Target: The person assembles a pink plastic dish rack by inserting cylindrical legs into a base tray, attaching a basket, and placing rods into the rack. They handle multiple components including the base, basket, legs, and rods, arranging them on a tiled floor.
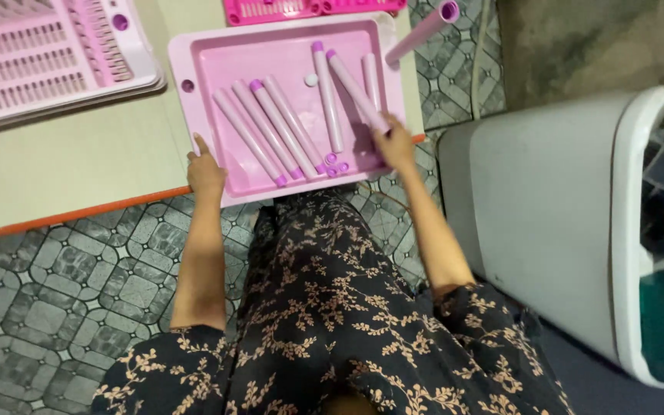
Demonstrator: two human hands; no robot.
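While my left hand (206, 173) pins the pink tray (207, 69) at its near-left corner, my right hand (395, 144) pinches a pink tube (356, 91).

Left: index finger out along the tray's left rim, other fingers curled against the near rim. Held tube's long axis runs diagonally, purple-capped end toward the tray's far edge, near end in my grip by the near-right corner. Tray overhangs the table (78, 161) at its near edge. Loose tubes (267, 127) fill tray centre-left, slanted alike; open tray floor at far-left. White bin (547, 223) just right of my forearm limits room there.
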